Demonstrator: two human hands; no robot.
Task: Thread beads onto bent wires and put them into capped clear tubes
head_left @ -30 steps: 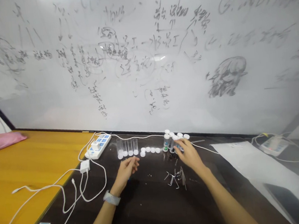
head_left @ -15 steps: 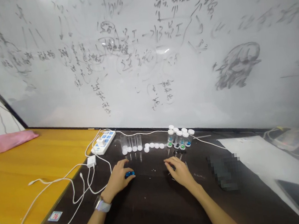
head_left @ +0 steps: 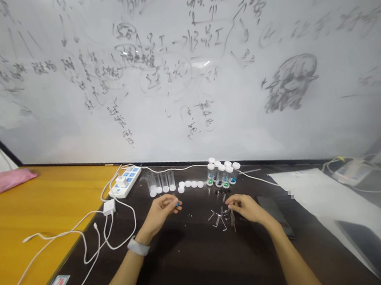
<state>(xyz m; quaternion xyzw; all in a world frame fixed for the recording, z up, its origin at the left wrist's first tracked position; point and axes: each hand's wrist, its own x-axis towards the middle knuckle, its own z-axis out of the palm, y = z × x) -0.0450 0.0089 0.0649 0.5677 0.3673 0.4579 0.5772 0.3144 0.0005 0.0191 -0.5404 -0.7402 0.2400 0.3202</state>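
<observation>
Small blue pieces (head_left: 177,204) show between the closed fingertips of my left hand (head_left: 163,211), above the dark table. My right hand (head_left: 246,207) is at the right edge of a spread of thin metal L-shaped rods (head_left: 219,219); its fingers are curled, and whether they pinch a rod is unclear. Behind my hands stand empty clear tubes (head_left: 164,181), a group of white caps (head_left: 188,184) and several capped vials (head_left: 221,175) with green, blue or dark contents. Small black pieces (head_left: 221,190) lie before the vials.
A white power strip (head_left: 125,183) with looping white cables (head_left: 109,208) lies at the left. On the right are a dark phone-like slab (head_left: 276,215), a white sheet (head_left: 322,196) and another dark device (head_left: 371,241). The whiteboard (head_left: 182,129) rises behind.
My left hand has closed on the blue pieces and moved right. My right hand has moved right, uncovering the metal rods. The camera view has shifted slightly.
</observation>
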